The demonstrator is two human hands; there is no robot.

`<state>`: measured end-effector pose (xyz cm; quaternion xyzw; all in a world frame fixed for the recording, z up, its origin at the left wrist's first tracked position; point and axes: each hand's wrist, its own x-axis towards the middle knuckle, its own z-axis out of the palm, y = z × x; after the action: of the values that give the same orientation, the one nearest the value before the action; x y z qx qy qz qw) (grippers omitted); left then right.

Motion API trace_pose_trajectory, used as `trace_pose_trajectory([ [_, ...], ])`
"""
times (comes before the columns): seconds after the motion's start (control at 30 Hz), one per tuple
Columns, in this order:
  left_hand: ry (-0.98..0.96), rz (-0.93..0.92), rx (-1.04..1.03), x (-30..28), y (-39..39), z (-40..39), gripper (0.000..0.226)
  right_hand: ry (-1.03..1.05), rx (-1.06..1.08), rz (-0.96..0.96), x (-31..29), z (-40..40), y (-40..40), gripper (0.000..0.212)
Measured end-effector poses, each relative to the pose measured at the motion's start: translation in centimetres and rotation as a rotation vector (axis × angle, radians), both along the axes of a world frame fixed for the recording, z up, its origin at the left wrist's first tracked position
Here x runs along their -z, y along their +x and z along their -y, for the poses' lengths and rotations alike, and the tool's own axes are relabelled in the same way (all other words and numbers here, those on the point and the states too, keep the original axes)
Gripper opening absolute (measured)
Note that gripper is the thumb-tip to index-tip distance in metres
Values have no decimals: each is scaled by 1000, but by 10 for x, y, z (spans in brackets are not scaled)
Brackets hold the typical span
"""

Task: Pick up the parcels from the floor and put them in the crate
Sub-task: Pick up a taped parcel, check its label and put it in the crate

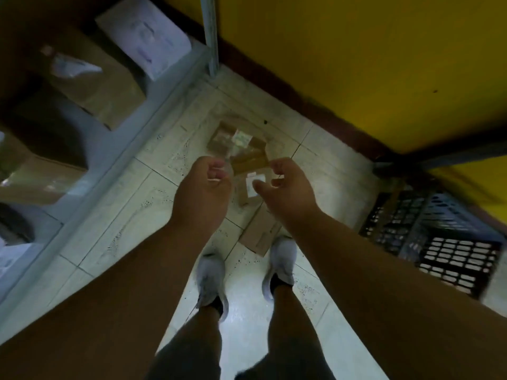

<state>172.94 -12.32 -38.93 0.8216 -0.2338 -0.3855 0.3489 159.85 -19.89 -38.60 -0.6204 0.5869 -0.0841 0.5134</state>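
Note:
Several brown cardboard parcels lie on the tiled floor ahead of my feet: one with a clear taped label (227, 138), one with tape strips (249, 161), one with a white label (248, 192) and a flat one (260, 234) by my right shoe. My left hand (204, 187) hangs above the pile with its fingers loosely curled and holds nothing. My right hand (285, 185) is beside it, fingers bent and thumb out, also holding nothing. A dark slatted plastic crate (441, 239) stands on the floor at the right.
A metal shelf rack (153, 105) on the left holds cardboard boxes (90, 78) and a white parcel (145, 34). A yellow wall (356, 50) with a dark skirting runs behind the parcels. My grey shoes (211, 281) stand on the pale tiles.

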Motion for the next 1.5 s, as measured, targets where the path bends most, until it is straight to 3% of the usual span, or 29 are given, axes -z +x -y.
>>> trace_pose_trajectory([
  [0.13, 60, -14, 27, 114, -4, 25, 21, 30, -7, -37, 113, 32, 0, 33],
  [0.27, 111, -11, 75, 215, -13, 49, 29, 35, 14, -119, 225, 57, 1, 20],
  [0.33, 146, -73, -12, 262, -17, 60, 37, 26, 8, -162, 278, 69, -1, 35],
  [0.47, 376, -223, -135, 346, -20, 84, 61, 121, -51, -351, 369, 96, -1, 91],
  [0.5, 426, -227, -123, 365, -18, 88, 62, 167, -64, -368, 384, 103, -1, 91],
  [0.6, 450, -214, -9, 390, -4, 95, 49, 202, -32, -241, 393, 108, 9, 63],
  [0.77, 188, -182, -176, 316, 16, 102, 53, -271, 130, 9, 330, 118, 37, 43],
  [0.93, -20, 9, -126, 208, 42, 110, 39, -289, 147, 156, 224, 131, 58, 20],
  [1.13, -39, 183, -130, 84, 76, 108, 26, -342, 119, 123, 88, 123, 78, 37],
  [1.5, -351, 190, -195, -223, 107, 46, 37, -464, 72, 331, -224, 44, 96, 23],
])
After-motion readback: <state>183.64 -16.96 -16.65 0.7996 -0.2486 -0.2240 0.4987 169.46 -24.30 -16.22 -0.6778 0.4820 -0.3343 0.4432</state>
